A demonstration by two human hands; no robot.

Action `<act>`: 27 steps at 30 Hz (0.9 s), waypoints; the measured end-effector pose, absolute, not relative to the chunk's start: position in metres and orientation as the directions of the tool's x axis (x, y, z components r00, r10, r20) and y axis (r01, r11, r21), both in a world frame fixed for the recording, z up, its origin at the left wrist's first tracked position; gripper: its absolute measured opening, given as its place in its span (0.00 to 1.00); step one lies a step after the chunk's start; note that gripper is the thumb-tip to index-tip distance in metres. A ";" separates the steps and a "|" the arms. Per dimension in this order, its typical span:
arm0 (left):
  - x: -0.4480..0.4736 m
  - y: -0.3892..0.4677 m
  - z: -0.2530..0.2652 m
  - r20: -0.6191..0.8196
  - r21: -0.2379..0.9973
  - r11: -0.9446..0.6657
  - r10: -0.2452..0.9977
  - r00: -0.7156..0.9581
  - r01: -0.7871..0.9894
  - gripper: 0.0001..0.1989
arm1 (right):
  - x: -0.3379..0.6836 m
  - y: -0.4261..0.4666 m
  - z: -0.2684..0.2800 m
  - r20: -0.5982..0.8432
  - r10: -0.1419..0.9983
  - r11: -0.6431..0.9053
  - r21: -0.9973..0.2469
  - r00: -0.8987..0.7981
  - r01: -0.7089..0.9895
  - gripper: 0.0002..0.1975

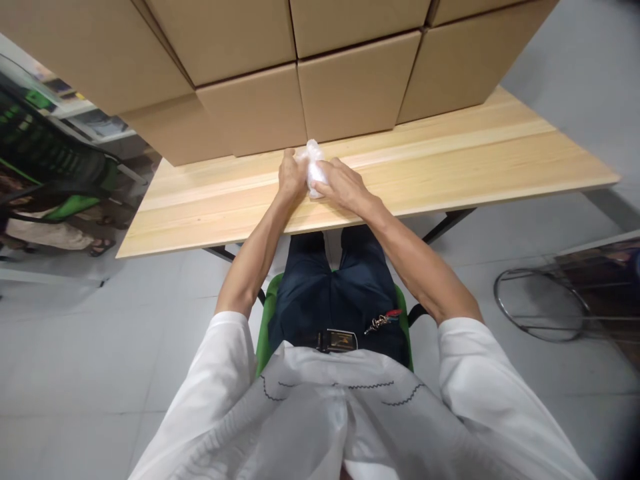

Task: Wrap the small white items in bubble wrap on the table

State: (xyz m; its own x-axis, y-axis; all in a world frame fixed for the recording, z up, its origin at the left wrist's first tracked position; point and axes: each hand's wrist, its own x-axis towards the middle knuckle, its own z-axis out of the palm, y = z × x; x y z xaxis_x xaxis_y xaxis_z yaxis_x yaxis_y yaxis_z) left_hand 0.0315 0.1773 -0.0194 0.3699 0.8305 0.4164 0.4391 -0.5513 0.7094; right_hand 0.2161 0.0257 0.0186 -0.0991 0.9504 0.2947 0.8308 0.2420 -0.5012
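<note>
A small white bundle (315,163), apparently crumpled plastic or bubble wrap, is at the middle of the wooden tabletop (440,163). What is inside the wrap, if anything, is hidden. My right hand (345,185) is closed on its right side, with thumb and fingers pressed against the white material. On the other side, my left hand (293,175) has its fingers curled in against the bundle's left edge. Its fingertips are mostly hidden. Both forearms reach in over the table's near edge.
Stacked brown cardboard boxes (357,87) line the table's far side, just beyond my hands. A green and black chair (65,160) with a seated person stands at the left. A round metal ring frame (540,303) is on the floor at the right.
</note>
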 end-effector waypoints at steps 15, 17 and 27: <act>0.034 0.120 0.012 0.385 0.501 -0.766 0.613 0.690 0.402 0.47 | 0.221 0.011 0.024 0.301 0.945 0.289 -0.593 -0.125 0.752 0.29; 0.038 0.125 0.017 0.360 0.476 -0.779 0.595 0.718 0.407 0.41 | 0.230 0.006 0.020 0.303 0.941 0.310 -0.599 -0.150 0.738 0.27; 0.077 0.135 0.022 0.215 0.330 -0.827 0.534 0.817 0.454 0.33 | 0.260 0.012 -0.023 0.341 0.913 0.370 -0.462 -0.223 0.806 0.19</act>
